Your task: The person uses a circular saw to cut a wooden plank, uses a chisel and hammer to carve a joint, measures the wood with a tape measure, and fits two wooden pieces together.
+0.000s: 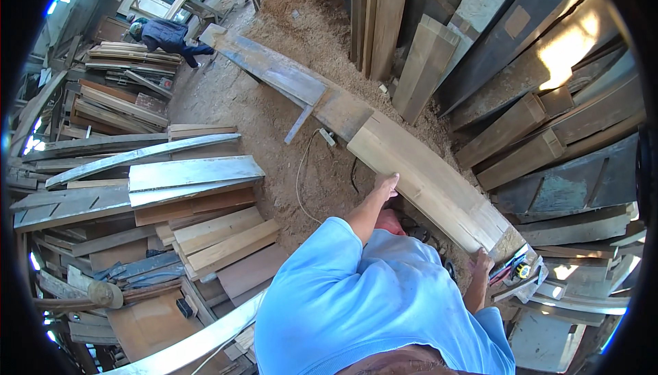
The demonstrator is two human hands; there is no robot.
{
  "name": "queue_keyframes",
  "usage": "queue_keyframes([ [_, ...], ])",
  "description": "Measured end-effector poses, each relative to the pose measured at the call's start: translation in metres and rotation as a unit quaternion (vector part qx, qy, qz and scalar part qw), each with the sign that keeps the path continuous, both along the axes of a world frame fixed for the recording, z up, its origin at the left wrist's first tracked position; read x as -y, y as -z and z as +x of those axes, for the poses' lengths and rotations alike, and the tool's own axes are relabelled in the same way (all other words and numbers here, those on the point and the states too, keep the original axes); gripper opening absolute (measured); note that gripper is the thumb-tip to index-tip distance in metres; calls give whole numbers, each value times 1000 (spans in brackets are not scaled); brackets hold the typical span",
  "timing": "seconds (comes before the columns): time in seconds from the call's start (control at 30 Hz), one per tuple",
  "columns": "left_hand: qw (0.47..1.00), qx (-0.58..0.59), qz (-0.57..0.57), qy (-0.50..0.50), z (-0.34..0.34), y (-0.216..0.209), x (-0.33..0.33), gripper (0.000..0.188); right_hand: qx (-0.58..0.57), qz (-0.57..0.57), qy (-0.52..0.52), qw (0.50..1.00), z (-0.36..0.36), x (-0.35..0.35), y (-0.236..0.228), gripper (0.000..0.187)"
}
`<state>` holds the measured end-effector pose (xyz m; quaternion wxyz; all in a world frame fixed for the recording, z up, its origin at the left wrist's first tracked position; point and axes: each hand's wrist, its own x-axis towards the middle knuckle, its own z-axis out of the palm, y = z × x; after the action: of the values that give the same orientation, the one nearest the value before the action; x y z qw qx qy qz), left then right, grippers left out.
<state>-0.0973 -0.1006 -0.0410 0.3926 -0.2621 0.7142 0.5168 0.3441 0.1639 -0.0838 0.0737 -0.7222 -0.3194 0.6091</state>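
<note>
A wide, pale wooden board [428, 179] lies on a long, narrow workbench [343, 113] in front of me. My left hand [387, 186] grips the board's near edge toward its left end, with the fingers partly hidden under it. At the right end, my right hand [482, 262] holds the near corner. Close to that hand, a yellow-and-black tape measure [523, 270] rests among pens and small tools at the bench's end. Farther left on the bench lies a worn, greyish panel [281, 73].
Stacked planks [219, 238] crowd the left side. Tall boards [425, 66] lean at the right. Sawdust [281, 169] covers the floor, where a cord runs from a small white socket block [327, 137]. A person in dark clothing [168, 34] bends at the far left.
</note>
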Motion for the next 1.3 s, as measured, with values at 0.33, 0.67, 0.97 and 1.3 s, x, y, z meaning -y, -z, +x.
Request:
queue_keyframes([
  [0.33, 989, 67, 60, 117, -22, 30, -1, 91, 240, 214, -208, 924, -6, 2, -33, 51],
  [0.67, 963, 126, -28, 236, -28, 6, -1, 69, 210, 197, -343, 894, 27, 159, 13, 32],
  [0.97, 919, 156, 3, 362, -52, 19, 16, 56, 115, 133, -259, 950, -20, 237, -18, 27],
  [1.3, 874, -275, -17, 400, -177, -93, 95, 40, 15, 152, -172, 973, -93, 232, -64, 19],
])
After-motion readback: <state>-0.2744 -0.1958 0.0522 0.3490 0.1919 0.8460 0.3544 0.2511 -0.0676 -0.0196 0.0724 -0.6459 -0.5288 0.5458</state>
